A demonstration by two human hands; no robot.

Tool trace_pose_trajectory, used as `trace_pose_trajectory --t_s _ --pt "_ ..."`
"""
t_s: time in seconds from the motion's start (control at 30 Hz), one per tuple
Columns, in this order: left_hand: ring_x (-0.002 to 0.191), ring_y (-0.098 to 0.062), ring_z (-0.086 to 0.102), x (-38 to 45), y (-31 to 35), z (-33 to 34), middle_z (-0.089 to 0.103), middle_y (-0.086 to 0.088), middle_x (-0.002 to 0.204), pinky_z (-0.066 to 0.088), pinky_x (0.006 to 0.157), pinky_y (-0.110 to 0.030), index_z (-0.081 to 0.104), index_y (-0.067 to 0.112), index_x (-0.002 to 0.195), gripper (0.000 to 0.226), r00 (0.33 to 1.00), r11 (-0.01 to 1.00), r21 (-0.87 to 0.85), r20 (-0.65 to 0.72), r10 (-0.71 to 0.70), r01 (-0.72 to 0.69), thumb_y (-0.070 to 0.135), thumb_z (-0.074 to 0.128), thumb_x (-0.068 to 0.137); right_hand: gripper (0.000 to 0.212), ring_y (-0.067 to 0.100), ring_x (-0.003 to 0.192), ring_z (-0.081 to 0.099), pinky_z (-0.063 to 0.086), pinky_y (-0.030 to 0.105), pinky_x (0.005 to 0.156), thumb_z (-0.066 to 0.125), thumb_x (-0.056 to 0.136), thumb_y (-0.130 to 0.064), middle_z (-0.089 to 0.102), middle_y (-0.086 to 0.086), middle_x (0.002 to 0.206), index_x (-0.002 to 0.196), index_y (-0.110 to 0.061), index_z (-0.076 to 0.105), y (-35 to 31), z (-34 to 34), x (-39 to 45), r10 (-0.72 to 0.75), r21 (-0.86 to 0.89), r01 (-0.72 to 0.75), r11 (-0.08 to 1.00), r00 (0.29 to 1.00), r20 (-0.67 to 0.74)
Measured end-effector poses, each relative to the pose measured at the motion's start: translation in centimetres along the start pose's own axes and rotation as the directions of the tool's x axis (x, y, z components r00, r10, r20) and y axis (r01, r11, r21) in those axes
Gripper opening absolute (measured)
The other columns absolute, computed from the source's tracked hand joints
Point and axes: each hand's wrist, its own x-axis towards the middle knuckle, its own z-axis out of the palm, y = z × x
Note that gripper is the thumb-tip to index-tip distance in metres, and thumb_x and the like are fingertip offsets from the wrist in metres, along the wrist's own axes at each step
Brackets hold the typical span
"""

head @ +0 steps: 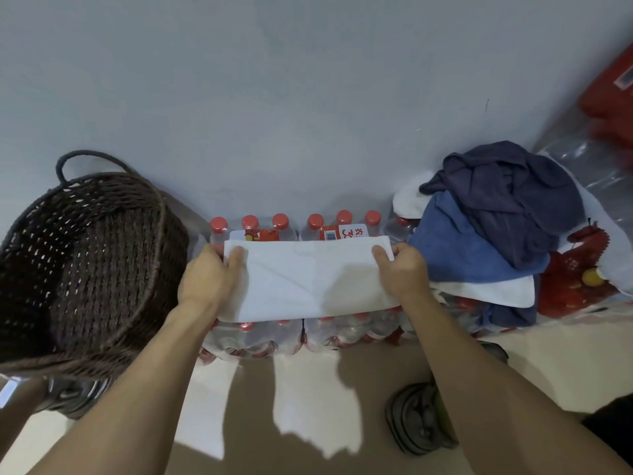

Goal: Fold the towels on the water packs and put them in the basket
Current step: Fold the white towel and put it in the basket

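Left hand (214, 272): pinches the left end of the folded white rectangular cloth towel (310, 279).
Right hand (404, 269): pinches its right end.
Towel: stretched between both hands, lying on the shrink-wrapped red-capped water bottle packs (298, 332).

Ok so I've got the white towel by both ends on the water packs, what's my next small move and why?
Probably bring one end over to meet the other. The white towel lies as a long flat strip across the water packs, the left hand and right hand each pinching a far corner, and it looks too long for the basket.

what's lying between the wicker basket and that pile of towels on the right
In the head view, the white towel, gripped at its ends by the left hand and right hand, atop the water packs.
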Motion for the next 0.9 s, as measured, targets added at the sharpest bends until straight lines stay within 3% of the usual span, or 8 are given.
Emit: trace_pose_trajectory --t_s 0.1,0.2,0.43,0.57,0.63,0.73,0.8,0.9 --pt "0.091 -0.036 0.063 -2.2 -0.4 -0.1 0.068 -0.013 0.102 0.055 0.081 -0.042 0.057 0.009 0.112 0.053 0.994 0.993 0.064 0.035 -0.102 0.1 0.054 0.056 0.086 0.048 0.03 0.1 0.06 0.042 0.031 0.072 0.049 0.099 -0.045 0.064 0.015 0.11 0.118 -0.001 0.059 -0.9 -0.3 0.4 0.055 -0.131 -0.051 0.99 0.998 0.03" --pt "0.093 -0.037 0.063 -4.4 -0.5 0.5 0.067 -0.016 0.105 0.056 0.082 -0.045 0.054 0.008 0.111 0.038 0.995 0.994 0.035 0.0 -0.099 0.099 0.035 0.062 0.086 0.052 0.031 0.101 0.06 0.04 0.032 0.072 0.045 0.099 -0.048 0.065 0.017 0.109 0.114 -0.001 0.06 -1.0 -0.9 -0.3 0.051 -0.182 -0.051 0.982 0.999 -0.002" --pt "0.1 -0.047 0.06 -5.2 0.5 0.1 0.06 -0.028 0.113 0.046 0.081 -0.046 0.04 0.002 0.12 0.03 0.988 0.987 0.085 -0.078 -0.13 0.136 0.02 0.046 0.097 0.046 0.032 0.103 0.06 0.04 0.031 0.071 0.052 0.097 -0.045 0.063 0.016 0.112 0.115 -0.003 0.056 -0.1 -1.6 -2.7 0.056 -0.298 -0.027 0.954 0.994 0.089" --pt "0.102 -0.045 0.052 -6.6 2.1 0.5 0.05 -0.026 0.116 0.042 0.084 -0.052 0.049 -0.003 0.118 0.033 0.954 0.967 0.222 -0.241 0.179 -0.125 0.011 0.056 0.089 0.038 0.029 0.103 0.059 0.044 0.032 0.074 0.05 0.099 -0.038 0.06 0.015 0.116 0.12 -0.006 0.048 -0.7 -1.1 -3.2 0.059 -0.255 -0.042 0.966 0.997 0.057" --pt "0.114 -0.041 0.049 -7.1 2.6 1.5 0.05 -0.022 0.127 0.04 0.095 -0.051 0.052 -0.001 0.123 0.038 0.916 0.93 0.186 -0.193 0.351 -0.318 0.011 0.057 0.088 0.039 0.029 0.103 0.059 0.044 0.033 0.074 0.05 0.099 -0.038 0.06 0.015 0.117 0.121 -0.006 0.047 -0.8 -1.0 -3.2 0.076 -0.249 -0.06 0.967 0.996 0.054" --pt "0.146 -0.033 0.02 -7.3 1.8 3.4 0.025 -0.018 0.157 0.012 0.121 -0.042 0.033 0.003 0.147 0.054 0.92 0.893 0.235 0.014 0.391 -0.383 0.029 0.038 0.1 0.047 0.03 0.102 0.06 0.042 0.031 0.07 0.053 0.097 -0.044 0.061 0.015 0.114 0.122 -0.004 0.05 -0.5 -1.0 -2.8 0.101 -0.254 -0.087 0.963 0.994 0.045" --pt "0.151 -0.025 -0.002 -7.1 0.8 4.3 0.005 -0.013 0.164 -0.007 0.121 -0.036 0.015 0.01 0.156 0.061 0.919 0.863 0.328 0.054 0.389 -0.385 0.04 0.021 0.102 0.05 0.029 0.1 0.059 0.041 0.032 0.071 0.051 0.096 -0.049 0.061 0.014 0.112 0.12 -0.004 0.053 -0.3 -1.0 -2.6 0.102 -0.255 -0.087 0.963 0.994 0.049" --pt "0.151 -0.022 -0.01 -7.0 0.4 4.6 -0.004 -0.011 0.164 -0.011 0.121 -0.036 0.004 0.015 0.157 0.065 0.919 0.845 0.371 0.068 0.389 -0.385 0.045 0.008 0.099 0.051 0.024 0.093 0.053 0.04 0.032 0.073 0.046 0.096 -0.053 0.058 0.011 0.106 0.114 -0.006 0.054 -0.3 -0.8 -2.7 0.086 -0.261 -0.06 0.963 0.992 0.089"
